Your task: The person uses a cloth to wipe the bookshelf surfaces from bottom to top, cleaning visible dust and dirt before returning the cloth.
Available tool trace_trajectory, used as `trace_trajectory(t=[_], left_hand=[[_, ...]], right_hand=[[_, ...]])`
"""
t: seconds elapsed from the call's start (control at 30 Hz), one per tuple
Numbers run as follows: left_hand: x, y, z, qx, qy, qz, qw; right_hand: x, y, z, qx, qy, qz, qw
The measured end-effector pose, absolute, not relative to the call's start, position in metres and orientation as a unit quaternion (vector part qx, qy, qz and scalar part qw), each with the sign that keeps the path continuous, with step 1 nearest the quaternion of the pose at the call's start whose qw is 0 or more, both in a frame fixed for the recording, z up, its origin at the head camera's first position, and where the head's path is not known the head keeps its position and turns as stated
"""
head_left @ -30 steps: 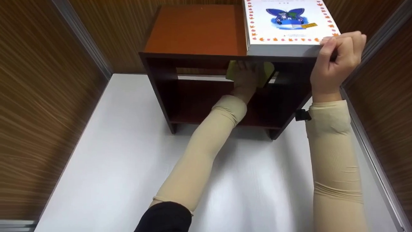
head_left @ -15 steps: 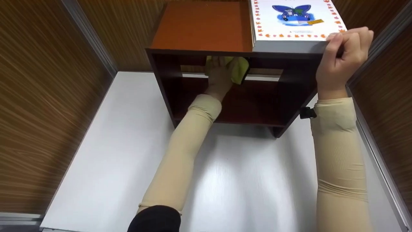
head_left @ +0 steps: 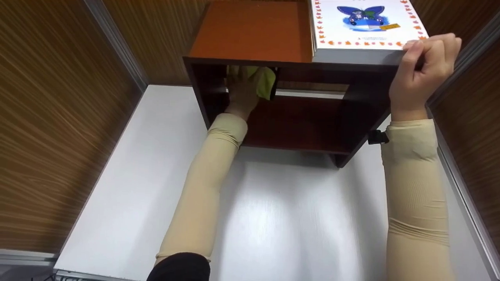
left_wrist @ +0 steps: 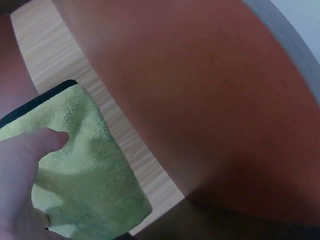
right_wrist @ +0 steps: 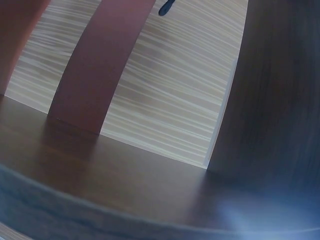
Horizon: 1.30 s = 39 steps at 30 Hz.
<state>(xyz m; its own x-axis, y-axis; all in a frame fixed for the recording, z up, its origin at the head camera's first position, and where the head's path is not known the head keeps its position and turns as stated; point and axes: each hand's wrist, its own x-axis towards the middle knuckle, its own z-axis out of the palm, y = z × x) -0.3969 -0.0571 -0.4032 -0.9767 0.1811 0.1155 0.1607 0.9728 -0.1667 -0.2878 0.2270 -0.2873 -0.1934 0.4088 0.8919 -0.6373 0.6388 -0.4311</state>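
Note:
In the head view my left hand (head_left: 243, 88) reaches inside the small dark-red shelf unit (head_left: 299, 121), near its left side. Its fingers lie spread and fairly straight on a yellow-green cloth (head_left: 266, 82). The left wrist view shows the thumb resting on this cloth (left_wrist: 90, 165), which has a dark edge. My right hand (head_left: 427, 72) is curled at the front right corner of a stack of books (head_left: 357, 56) on the shelf unit's top, the thumb and finger touching the corner. Its other fingertips are hidden. The top book bears a blue butterfly picture.
The shelf unit stands on a white table (head_left: 273, 218) between wood-grain walls (head_left: 58, 117). Its orange-brown top (head_left: 254, 33) shows left of the books. A dark strap piece (head_left: 378, 137) sits at the right wrist. The unit's back has open gaps showing wood grain (right_wrist: 170, 95).
My left hand has slid leftward inside the shelf unit with the cloth, from right of the middle to near the left side. My right hand stays at the book corner; the view has shifted slightly.

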Motion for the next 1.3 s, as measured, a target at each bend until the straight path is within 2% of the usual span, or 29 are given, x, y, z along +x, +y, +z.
trace_trajectory(t=[0.23, 0.63, 0.93, 1.3], left_hand=[[-0.395, -0.069, -0.405, -0.075, -0.994, 0.039, 0.066], [-0.392, -0.075, -0.407, -0.063, -0.990, -0.023, 0.125], [-0.394, -0.053, -0.412, -0.039, -0.996, -0.002, 0.086], [-0.397, -0.014, -0.414, -0.052, -0.994, 0.079, 0.045]], right_hand=[[-0.290, 0.227, -0.289, 0.090, -0.650, 0.415, 0.630], [-0.291, 0.229, -0.288, 0.089, -0.648, 0.412, 0.634], [-0.290, 0.227, -0.288, 0.095, -0.642, 0.411, 0.641], [-0.291, 0.227, -0.288, 0.098, -0.639, 0.407, 0.645]])
